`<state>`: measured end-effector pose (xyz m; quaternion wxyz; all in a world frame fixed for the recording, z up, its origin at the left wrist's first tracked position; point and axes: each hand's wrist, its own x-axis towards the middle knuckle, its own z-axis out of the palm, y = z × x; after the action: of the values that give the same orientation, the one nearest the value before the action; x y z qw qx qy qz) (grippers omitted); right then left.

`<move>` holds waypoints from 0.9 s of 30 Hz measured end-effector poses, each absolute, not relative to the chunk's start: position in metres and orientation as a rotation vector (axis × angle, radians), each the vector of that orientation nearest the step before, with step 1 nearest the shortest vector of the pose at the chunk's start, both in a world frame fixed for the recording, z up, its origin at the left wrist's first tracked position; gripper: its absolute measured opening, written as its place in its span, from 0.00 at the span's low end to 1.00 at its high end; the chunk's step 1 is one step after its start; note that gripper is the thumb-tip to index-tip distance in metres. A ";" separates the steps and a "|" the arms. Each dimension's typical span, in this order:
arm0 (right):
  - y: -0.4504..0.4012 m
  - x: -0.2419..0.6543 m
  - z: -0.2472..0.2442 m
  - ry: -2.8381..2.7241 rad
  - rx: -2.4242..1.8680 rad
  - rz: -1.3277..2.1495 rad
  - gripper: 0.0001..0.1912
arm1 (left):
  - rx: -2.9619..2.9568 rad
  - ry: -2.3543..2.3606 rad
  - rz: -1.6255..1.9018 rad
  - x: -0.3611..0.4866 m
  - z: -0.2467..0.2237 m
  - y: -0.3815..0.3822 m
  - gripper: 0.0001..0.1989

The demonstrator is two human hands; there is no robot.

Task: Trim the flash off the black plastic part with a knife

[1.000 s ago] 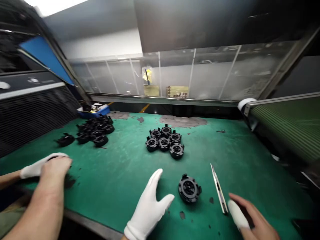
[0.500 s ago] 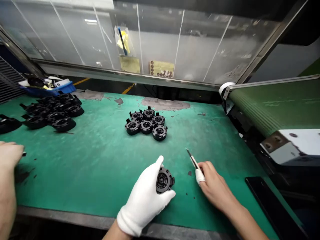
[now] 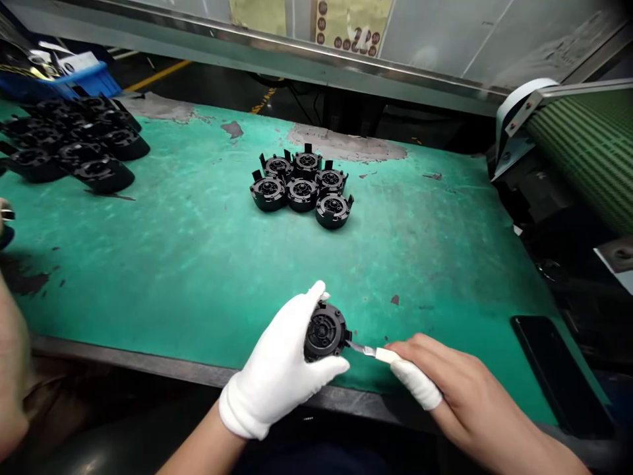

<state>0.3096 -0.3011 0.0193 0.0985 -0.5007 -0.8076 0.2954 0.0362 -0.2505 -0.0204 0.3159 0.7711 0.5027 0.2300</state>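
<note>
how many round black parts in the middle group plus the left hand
7: six round parts in the middle group, three behind, three in front; the seventh part in the left hand. None seems hidden.

No text could be read with certainty. On the yellow sheet [image 3: 343,16] at the grey panel [image 3: 435,33], dark round marks [image 3: 322,24] were noted in a column and a row; the small characters inside them were illegible. A tiny pale marking [image 3: 308,418] below the bench edge [image 3: 148,359] was too small to be read.
</note>
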 end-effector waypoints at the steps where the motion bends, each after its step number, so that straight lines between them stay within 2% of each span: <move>1: -0.301 0.309 0.021 -2.414 -1.460 0.853 0.18 | 2.046 1.320 0.608 0.036 -0.021 -0.250 0.50; 6: -0.301 0.304 0.025 -2.529 -1.495 0.676 0.25 | 2.084 1.314 0.628 0.035 -0.023 -0.250 0.48; 11: -0.294 0.303 0.026 -2.582 -1.525 0.583 0.24 | 2.095 1.299 0.623 0.035 -0.020 -0.248 0.46; 17: -0.259 0.357 0.012 -2.391 -2.160 -0.092 0.24 | 2.090 1.321 0.592 0.037 -0.020 -0.250 0.45; 19: -0.255 0.371 0.009 -2.286 -2.107 0.010 0.25 | 2.098 1.296 0.548 0.035 -0.017 -0.245 0.48; 22: -0.262 0.370 0.008 -2.280 -1.878 0.342 0.27 | 2.205 1.083 0.375 0.022 -0.005 -0.226 0.50; 24: -0.271 0.362 0.006 -2.289 -1.807 0.471 0.26 | 2.285 0.993 0.301 0.004 0.006 -0.209 0.45; 27: -0.281 0.355 0.001 -2.254 -1.782 0.493 0.23 | 2.285 1.289 0.505 -0.021 0.020 -0.192 0.32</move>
<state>0.3552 -0.2809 0.0007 0.1126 -0.6073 -0.7682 0.1682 -0.0211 -0.1918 0.0197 0.2327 0.8319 0.4691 0.1838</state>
